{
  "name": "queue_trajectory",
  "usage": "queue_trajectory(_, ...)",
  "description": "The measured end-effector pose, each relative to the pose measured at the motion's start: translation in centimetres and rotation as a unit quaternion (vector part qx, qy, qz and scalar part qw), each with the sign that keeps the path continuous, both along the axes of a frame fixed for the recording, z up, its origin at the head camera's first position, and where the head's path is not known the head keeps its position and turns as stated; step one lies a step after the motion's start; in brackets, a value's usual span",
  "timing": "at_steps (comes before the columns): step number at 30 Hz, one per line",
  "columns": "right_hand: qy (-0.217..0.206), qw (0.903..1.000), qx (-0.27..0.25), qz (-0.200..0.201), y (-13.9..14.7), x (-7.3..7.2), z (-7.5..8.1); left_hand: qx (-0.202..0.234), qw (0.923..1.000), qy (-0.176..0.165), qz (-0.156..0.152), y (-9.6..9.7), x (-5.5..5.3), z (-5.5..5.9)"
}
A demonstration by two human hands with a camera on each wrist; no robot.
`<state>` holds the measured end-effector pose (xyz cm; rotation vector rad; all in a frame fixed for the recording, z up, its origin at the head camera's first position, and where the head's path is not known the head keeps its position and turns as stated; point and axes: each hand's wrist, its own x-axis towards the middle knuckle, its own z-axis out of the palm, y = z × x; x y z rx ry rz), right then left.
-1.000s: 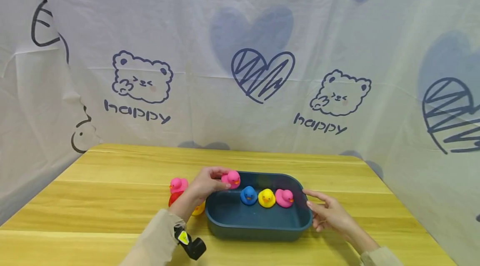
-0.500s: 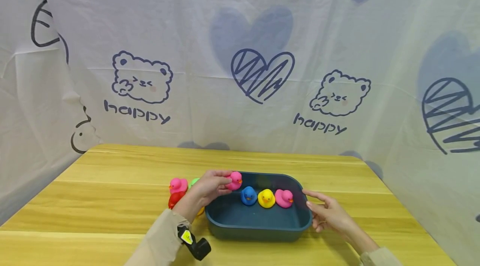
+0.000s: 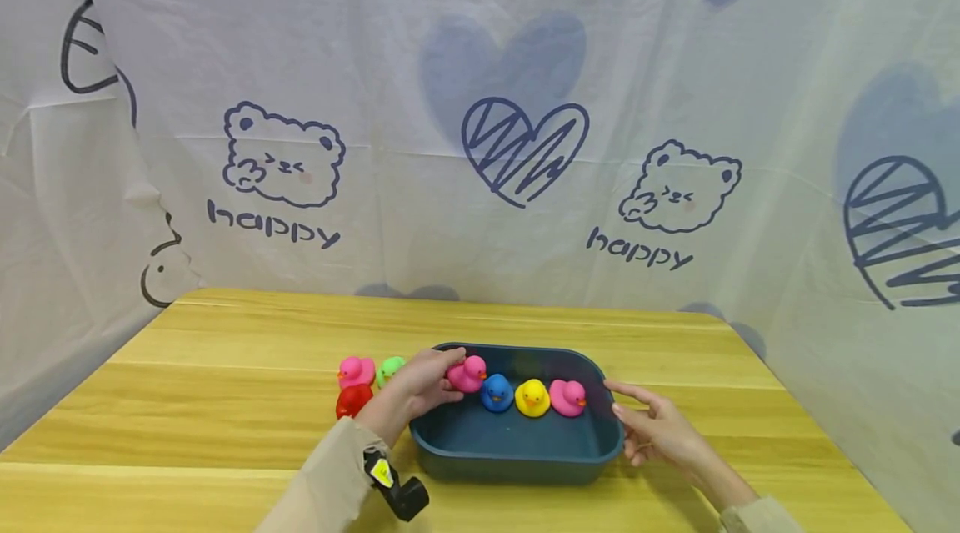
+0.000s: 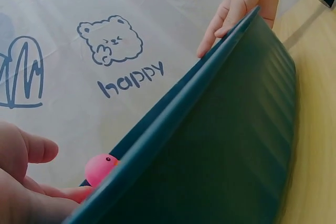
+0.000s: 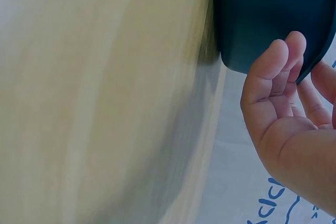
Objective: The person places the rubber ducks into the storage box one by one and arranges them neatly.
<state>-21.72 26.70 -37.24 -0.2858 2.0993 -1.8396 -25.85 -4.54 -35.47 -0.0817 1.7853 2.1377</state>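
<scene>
My left hand (image 3: 427,379) reaches over the left end of a dark blue-green bin (image 3: 517,469) and holds a pink rubber duck (image 3: 468,374) by its left side. In the left wrist view the duck's pink head (image 4: 100,169) shows above the rim, its body hidden. Beside it in the bin stand a blue duck (image 3: 497,393), a yellow duck (image 3: 533,398) and another pink duck (image 3: 568,398), lined up toward the right. My right hand (image 3: 660,429) rests its loosely extended fingers against the bin's right end, as the right wrist view also shows on the outer wall (image 5: 268,14).
Left of the bin a pink duck (image 3: 356,371), a green duck (image 3: 389,369) and a red duck (image 3: 354,402) stand on the wooden table (image 3: 225,399). A printed cloth (image 3: 420,208) hangs behind the table's far edge.
My left hand has moved right and lower, bringing the pink duck down beside the blue one. The green duck has come into sight behind the hand. My right hand stays put.
</scene>
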Motion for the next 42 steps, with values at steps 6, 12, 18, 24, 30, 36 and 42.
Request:
queue_trajectory(6, 0.001, 1.0000, -0.004, 0.000, 0.0, 0.0, 0.1, -0.019, 0.9998, -0.009, -0.004, 0.2, -0.1, 0.0)
queue_trajectory(12, -0.002, 1.0000, 0.000, -0.001, -0.1, 0.0, 0.1, -0.019, 0.9995, -0.017, -0.015, 0.3, -0.7, -0.4)
queue_trajectory(18, 0.000, 1.0000, 0.002, -0.002, -0.1, -0.1, 0.0, -0.023, 0.9994, -0.026, -0.005, 0.4, -0.7, -0.2)
queue_trajectory(24, 0.000, 1.0000, 0.003, -0.004, -0.1, 0.0, 0.0, -0.045, 0.9987, -0.023, -0.004, 0.4, -0.7, -0.2)
queue_trajectory(30, -0.002, 1.0000, -0.001, -0.005, -0.2, 0.1, 0.0, -0.076, 0.9970, -0.004, -0.017, 0.4, -0.6, -0.2)
queue_trajectory(36, -0.004, 1.0000, 0.000, -0.004, -0.2, 0.2, 0.1, -0.086, 0.9953, 0.045, 0.000, 0.4, -0.2, 0.2)
queue_trajectory(42, -0.004, 1.0000, 0.002, -0.006, -0.1, 0.1, 0.0, -0.061, 0.9953, 0.071, 0.024, 0.1, 0.3, 1.1)
